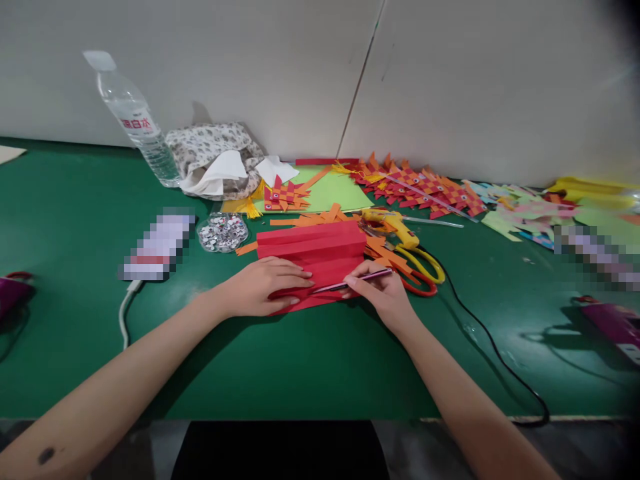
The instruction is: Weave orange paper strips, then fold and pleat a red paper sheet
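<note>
A sheet of red paper (313,248) with crosswise folds lies on the green table in front of me. My left hand (267,287) rests on its left part, fingers stretched out and pressing it flat. In my right hand (377,288) is a slim dark pink pen (367,277), its tip pointing left toward the paper near my left fingertips. Whether the tip touches the paper I cannot tell. Orange paper strips (330,215) stick out behind and beside the red sheet. Scissors with yellow and red handles (430,267) lie just right of my right hand.
A yellow glue gun (395,225) with a black cord lies behind the scissors. Googly eyes (223,232) fill a clear dish at left, beside a phone (160,247) on a cable. A water bottle (135,120) stands behind. Woven paper fish (420,187) lie along the wall.
</note>
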Demonstrator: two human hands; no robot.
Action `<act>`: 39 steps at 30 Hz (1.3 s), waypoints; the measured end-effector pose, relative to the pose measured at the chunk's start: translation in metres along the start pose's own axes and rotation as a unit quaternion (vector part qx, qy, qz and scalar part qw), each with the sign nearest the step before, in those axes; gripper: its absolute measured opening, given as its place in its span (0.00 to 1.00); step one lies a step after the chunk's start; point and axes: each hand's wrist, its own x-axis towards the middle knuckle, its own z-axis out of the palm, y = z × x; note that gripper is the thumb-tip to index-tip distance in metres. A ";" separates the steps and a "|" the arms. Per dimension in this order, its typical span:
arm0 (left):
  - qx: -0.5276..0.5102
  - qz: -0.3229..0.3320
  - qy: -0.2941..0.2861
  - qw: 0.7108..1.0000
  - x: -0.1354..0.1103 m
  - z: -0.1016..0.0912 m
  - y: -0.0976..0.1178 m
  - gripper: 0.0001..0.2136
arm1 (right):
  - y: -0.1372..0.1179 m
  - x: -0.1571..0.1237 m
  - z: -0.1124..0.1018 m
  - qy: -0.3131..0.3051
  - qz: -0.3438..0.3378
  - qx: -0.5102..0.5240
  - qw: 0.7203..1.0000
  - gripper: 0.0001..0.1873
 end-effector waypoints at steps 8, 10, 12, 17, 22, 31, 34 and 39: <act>0.000 0.000 0.006 1.000 0.001 0.001 0.000 0.17 | -0.001 -0.001 -0.002 0.010 -0.012 -0.025 1.000 0.15; 0.000 0.000 0.004 1.000 0.001 0.002 -0.001 0.17 | -0.002 -0.001 -0.003 0.015 -0.015 -0.027 0.999 0.15; 0.000 0.001 0.004 1.000 0.001 0.002 -0.001 0.17 | -0.002 -0.001 -0.004 0.022 -0.017 -0.021 0.999 0.15; 0.003 -0.003 0.002 1.000 0.001 0.000 0.001 0.17 | 0.002 -0.001 -0.007 0.031 -0.029 -0.022 0.999 0.12; 0.004 0.001 0.001 1.000 0.001 0.000 0.001 0.17 | 0.002 0.000 -0.010 0.044 -0.038 -0.028 0.998 0.11; -0.001 -0.002 0.002 1.000 -0.001 0.002 -0.002 0.17 | 0.000 -0.001 -0.018 0.074 -0.077 -0.031 0.994 0.11; -0.002 -0.003 -0.001 1.000 -0.001 0.001 -0.001 0.17 | 0.002 -0.003 -0.015 0.056 -0.075 -0.026 0.995 0.11; -0.002 -0.002 0.002 1.000 -0.001 0.001 -0.001 0.17 | 0.001 -0.006 -0.006 0.004 -0.048 -0.062 0.997 0.12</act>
